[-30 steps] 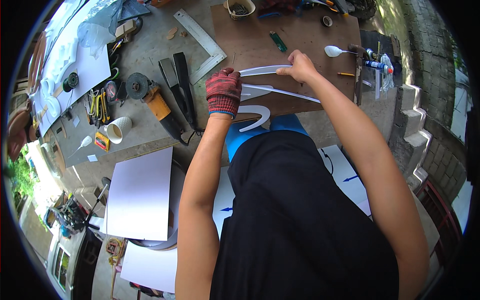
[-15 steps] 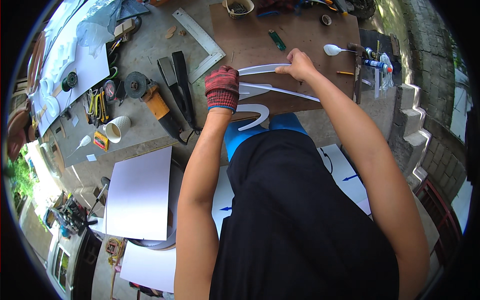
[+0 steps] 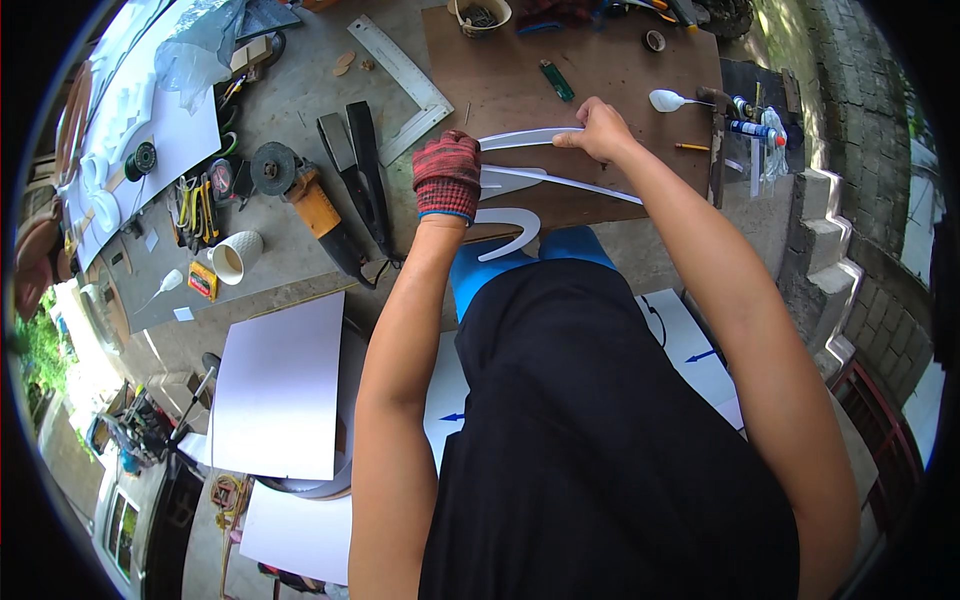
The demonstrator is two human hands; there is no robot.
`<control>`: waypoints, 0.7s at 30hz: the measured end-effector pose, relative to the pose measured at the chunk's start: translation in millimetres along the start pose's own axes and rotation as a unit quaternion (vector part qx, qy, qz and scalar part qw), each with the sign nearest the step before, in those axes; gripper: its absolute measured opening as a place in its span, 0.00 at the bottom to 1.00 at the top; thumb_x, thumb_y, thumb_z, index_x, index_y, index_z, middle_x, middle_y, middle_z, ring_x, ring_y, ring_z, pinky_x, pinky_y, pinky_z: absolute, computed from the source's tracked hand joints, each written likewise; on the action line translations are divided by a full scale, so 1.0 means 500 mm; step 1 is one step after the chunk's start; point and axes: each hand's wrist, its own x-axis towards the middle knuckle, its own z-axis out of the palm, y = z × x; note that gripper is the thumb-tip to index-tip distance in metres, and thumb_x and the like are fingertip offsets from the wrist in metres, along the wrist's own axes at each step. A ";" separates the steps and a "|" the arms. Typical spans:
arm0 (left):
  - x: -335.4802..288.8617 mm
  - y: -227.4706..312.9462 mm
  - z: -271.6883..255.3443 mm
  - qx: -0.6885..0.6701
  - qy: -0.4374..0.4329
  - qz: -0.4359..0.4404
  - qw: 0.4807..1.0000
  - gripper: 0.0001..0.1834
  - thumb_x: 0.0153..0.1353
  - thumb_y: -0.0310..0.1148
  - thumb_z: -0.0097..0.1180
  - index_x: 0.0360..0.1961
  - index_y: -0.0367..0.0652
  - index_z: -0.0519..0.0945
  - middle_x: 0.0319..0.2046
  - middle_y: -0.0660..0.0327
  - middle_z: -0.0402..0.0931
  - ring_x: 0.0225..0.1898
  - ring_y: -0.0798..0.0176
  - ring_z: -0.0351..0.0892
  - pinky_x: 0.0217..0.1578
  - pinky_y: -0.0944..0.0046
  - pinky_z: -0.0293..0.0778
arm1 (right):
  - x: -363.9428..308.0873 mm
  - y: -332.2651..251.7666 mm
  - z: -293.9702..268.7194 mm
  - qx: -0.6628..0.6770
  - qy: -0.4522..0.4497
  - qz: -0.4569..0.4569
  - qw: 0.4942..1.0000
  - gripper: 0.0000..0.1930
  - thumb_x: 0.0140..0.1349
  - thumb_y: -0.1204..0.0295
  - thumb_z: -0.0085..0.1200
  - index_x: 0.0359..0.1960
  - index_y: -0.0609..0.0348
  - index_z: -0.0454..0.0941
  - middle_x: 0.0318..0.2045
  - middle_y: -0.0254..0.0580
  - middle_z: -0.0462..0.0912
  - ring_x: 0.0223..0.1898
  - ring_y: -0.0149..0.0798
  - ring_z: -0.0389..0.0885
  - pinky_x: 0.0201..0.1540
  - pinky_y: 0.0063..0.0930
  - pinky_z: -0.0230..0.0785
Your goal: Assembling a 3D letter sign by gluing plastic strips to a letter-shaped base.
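Observation:
My left hand (image 3: 447, 178), in a red and black knit glove, is closed on the left end of a curved white strip (image 3: 530, 138). My bare right hand (image 3: 597, 132) pinches the strip's other end between thumb and fingers. The strip bows slightly upward between them, above the brown board (image 3: 590, 205). Just below it lie a flat white pointed piece (image 3: 510, 181) and a long thin white strip (image 3: 590, 184). Nearest my lap, a hook-shaped white piece (image 3: 515, 220) overhangs the board's front edge. The glove hides the left-hand ends of these pieces.
Left of my gloved hand lie a hair straightener (image 3: 365, 165), an angle grinder (image 3: 312, 205) and a metal square (image 3: 415, 105). A white cup (image 3: 236, 257) stands further left. On the board are a green lighter (image 3: 556, 80), a white dropper bottle (image 3: 668, 100) and a pencil (image 3: 691, 147).
Almost nothing differs. Both hands keep their grip on the curved strip, and the whole view has shifted very slightly.

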 end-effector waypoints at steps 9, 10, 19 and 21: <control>-0.025 -0.041 -0.039 -0.215 0.037 -0.179 0.959 0.16 0.59 0.43 0.63 0.43 0.45 0.83 0.46 0.53 0.81 0.49 0.47 0.79 0.52 0.50 0.73 | 0.001 0.003 0.001 0.007 0.003 0.002 1.000 0.39 0.42 0.52 0.78 0.50 0.61 0.72 0.52 0.55 0.76 0.54 0.53 0.77 0.54 0.42 0.72; -0.034 -0.051 -0.037 -0.208 0.041 -0.195 0.958 0.19 0.60 0.44 0.62 0.46 0.43 0.82 0.47 0.50 0.81 0.51 0.46 0.79 0.54 0.51 0.72 | 0.001 0.002 0.002 0.009 0.001 0.001 1.000 0.39 0.42 0.52 0.78 0.50 0.61 0.72 0.52 0.56 0.76 0.54 0.53 0.77 0.54 0.42 0.72; -0.078 -0.104 0.025 -0.397 -0.035 -0.250 0.882 0.22 0.71 0.43 0.50 0.57 0.37 0.77 0.53 0.44 0.79 0.56 0.43 0.76 0.60 0.53 0.70 | -0.001 -0.001 -0.001 0.004 0.008 -0.018 1.000 0.39 0.42 0.52 0.78 0.50 0.63 0.73 0.50 0.56 0.78 0.53 0.52 0.78 0.54 0.41 0.72; -0.079 -0.110 0.034 -0.309 -0.049 -0.207 0.927 0.22 0.73 0.44 0.47 0.57 0.40 0.78 0.55 0.45 0.78 0.57 0.46 0.77 0.59 0.57 0.70 | -0.002 0.001 -0.001 0.005 0.010 -0.020 1.000 0.39 0.42 0.52 0.79 0.50 0.63 0.73 0.50 0.56 0.78 0.52 0.52 0.78 0.54 0.41 0.72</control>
